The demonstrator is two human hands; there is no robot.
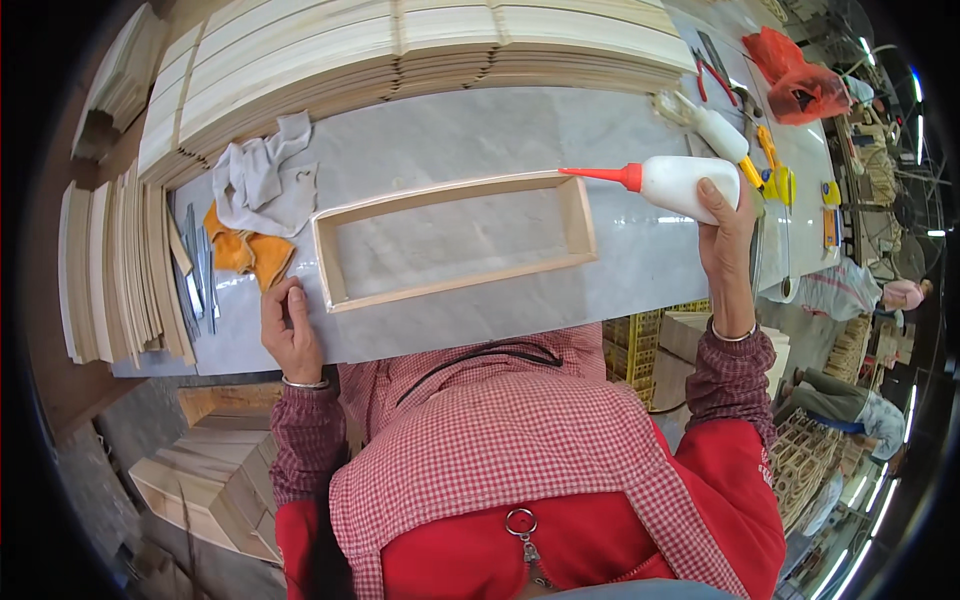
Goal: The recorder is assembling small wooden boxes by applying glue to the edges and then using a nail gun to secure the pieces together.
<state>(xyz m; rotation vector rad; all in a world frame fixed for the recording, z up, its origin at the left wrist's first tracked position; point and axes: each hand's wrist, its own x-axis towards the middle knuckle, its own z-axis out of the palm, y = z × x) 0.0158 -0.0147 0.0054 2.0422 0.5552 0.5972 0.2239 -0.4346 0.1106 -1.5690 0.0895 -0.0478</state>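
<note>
The wooden frame [465, 282] lies on the grey table [450, 130], in front of the person; it looks light and stiff, its thin joints probably fragile, so the outer faces of its short ends seem the best hold. The right hand [727, 228] is wrapped around a white squeeze bottle [682, 186], likely soft-walled, whose red nozzle [605, 175] reaches the frame's far right corner. The left hand [290, 332], fingers curled, is left of the frame, by the orange cloth [240, 250]; whether it grips anything I cannot tell.
</note>
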